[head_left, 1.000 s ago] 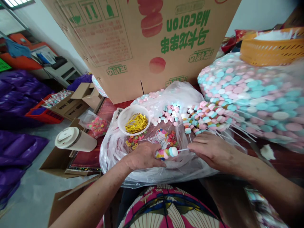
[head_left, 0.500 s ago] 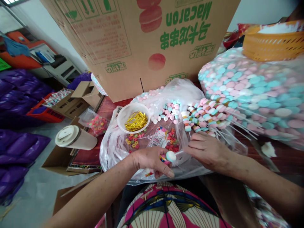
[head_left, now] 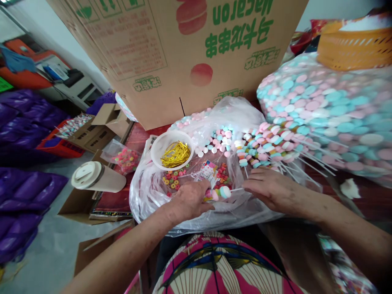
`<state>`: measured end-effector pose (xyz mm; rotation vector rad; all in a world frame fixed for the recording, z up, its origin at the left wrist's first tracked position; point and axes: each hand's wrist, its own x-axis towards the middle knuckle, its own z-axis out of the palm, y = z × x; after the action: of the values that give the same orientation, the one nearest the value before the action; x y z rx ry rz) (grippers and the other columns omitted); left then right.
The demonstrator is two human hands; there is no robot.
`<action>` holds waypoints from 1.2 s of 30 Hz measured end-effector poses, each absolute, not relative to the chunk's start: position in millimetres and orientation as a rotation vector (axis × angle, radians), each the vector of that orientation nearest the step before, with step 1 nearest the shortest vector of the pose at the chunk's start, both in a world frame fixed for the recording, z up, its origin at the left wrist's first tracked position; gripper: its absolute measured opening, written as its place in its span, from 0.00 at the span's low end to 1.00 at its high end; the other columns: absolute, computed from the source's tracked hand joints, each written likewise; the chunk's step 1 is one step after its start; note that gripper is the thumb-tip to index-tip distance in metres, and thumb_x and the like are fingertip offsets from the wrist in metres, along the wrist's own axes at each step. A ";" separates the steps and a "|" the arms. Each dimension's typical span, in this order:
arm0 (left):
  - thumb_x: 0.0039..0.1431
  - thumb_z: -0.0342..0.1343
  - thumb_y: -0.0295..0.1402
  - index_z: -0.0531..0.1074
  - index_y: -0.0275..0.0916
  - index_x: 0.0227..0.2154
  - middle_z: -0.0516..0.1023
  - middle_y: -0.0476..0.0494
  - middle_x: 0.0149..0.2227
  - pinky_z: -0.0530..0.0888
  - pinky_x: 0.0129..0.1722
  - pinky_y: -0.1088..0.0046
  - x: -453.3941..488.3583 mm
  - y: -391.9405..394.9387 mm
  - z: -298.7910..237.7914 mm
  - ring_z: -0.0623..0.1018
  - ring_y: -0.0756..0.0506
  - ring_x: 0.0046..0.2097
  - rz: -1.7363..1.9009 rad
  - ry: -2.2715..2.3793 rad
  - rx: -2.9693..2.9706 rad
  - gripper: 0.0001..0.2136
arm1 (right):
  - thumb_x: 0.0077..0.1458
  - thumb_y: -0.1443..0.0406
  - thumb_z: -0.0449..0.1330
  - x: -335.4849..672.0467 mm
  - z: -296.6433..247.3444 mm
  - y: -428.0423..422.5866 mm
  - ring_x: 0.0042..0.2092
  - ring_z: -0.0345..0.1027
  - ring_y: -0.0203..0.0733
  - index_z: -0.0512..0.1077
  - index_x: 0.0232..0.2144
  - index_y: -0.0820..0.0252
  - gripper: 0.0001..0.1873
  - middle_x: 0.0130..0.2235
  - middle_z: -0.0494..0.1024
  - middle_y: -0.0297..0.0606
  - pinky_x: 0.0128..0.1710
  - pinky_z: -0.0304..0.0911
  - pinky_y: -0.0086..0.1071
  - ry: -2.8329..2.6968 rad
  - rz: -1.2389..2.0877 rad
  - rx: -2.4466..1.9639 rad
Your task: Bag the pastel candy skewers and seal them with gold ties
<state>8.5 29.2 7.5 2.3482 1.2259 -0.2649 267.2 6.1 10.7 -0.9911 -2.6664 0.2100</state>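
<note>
A candy skewer (head_left: 225,192) of pink, green, blue and white pieces lies level between my hands. My left hand (head_left: 191,199) is closed around its candy end, hiding part of it. With its fingertips together, my right hand (head_left: 272,187) pinches the white stick at the other end. Just beyond my left hand, a small printed card (head_left: 209,170) rests on the clear plastic sheet (head_left: 143,204) among loose candy rings (head_left: 171,179). Past my right hand lies a pile of finished-looking candy skewers (head_left: 269,143), their sticks pointing right.
A white bowl (head_left: 156,153) holds gold twist ties (head_left: 176,155). Behind stands a large cardboard box (head_left: 171,94). To the right are a big bag of pastel candies (head_left: 330,102) and an orange basket (head_left: 352,51); a lidded cup (head_left: 110,179) stands left.
My left hand has moved up and turned, and the skewer now lies level with more of its candy showing. My right hand has shifted slightly right, with the stick visible at its fingertips.
</note>
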 end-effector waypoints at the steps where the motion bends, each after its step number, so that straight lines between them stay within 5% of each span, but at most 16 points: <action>1: 0.50 0.60 0.44 0.66 0.39 0.43 0.76 0.41 0.38 0.69 0.38 0.68 10.1 26.3 5.4 0.75 0.39 0.41 -0.256 1.249 2.391 0.20 | 0.57 0.73 0.49 266.5 11.9 6.2 0.31 0.61 0.39 0.71 0.26 0.61 0.14 0.26 0.71 0.38 0.32 0.53 0.31 -2.653 0.224 -0.991; 12: 0.60 0.52 0.42 0.39 0.35 0.63 0.78 0.38 0.37 0.74 0.41 0.60 15.9 21.1 -7.1 0.78 0.37 0.42 0.155 0.992 2.532 0.37 | 0.55 0.73 0.49 263.7 25.8 21.4 0.31 0.62 0.41 0.70 0.25 0.60 0.12 0.26 0.72 0.38 0.35 0.52 0.33 -2.695 0.006 -1.021; 16: 0.55 0.58 0.40 0.38 0.36 0.64 0.78 0.37 0.39 0.74 0.42 0.60 3.0 24.8 -3.6 0.78 0.37 0.43 0.120 0.962 2.580 0.41 | 0.57 0.70 0.48 275.7 28.4 24.7 0.30 0.62 0.41 0.68 0.25 0.59 0.12 0.26 0.71 0.37 0.33 0.52 0.33 -2.744 0.124 -1.035; 24: 0.65 0.43 0.28 0.42 0.39 0.62 0.78 0.38 0.39 0.75 0.37 0.60 1.9 23.2 -11.3 0.78 0.41 0.38 0.372 0.739 3.050 0.25 | 0.60 0.67 0.47 287.1 34.1 25.9 0.29 0.62 0.38 0.65 0.24 0.59 0.14 0.25 0.70 0.35 0.30 0.53 0.30 -2.671 0.415 -1.136; 31: 0.66 0.45 0.36 0.29 0.36 0.64 0.78 0.38 0.37 0.76 0.36 0.62 18.9 23.8 -6.9 0.79 0.39 0.37 0.545 0.823 2.944 0.33 | 0.58 0.68 0.47 270.9 41.3 15.1 0.30 0.64 0.40 0.68 0.25 0.60 0.13 0.26 0.73 0.38 0.32 0.53 0.32 -2.732 0.310 -1.148; 36: 0.63 0.49 0.35 0.31 0.37 0.64 0.77 0.37 0.42 0.75 0.41 0.62 28.1 25.1 -11.2 0.78 0.39 0.42 0.418 0.768 2.804 0.37 | 0.56 0.71 0.49 252.5 36.8 11.3 0.35 0.68 0.42 0.72 0.29 0.61 0.11 0.31 0.76 0.41 0.34 0.55 0.33 -2.810 0.397 -1.145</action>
<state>28.1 25.1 -11.2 2.8043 0.7680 0.4178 252.5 11.3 36.8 -1.1449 -2.8099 0.3970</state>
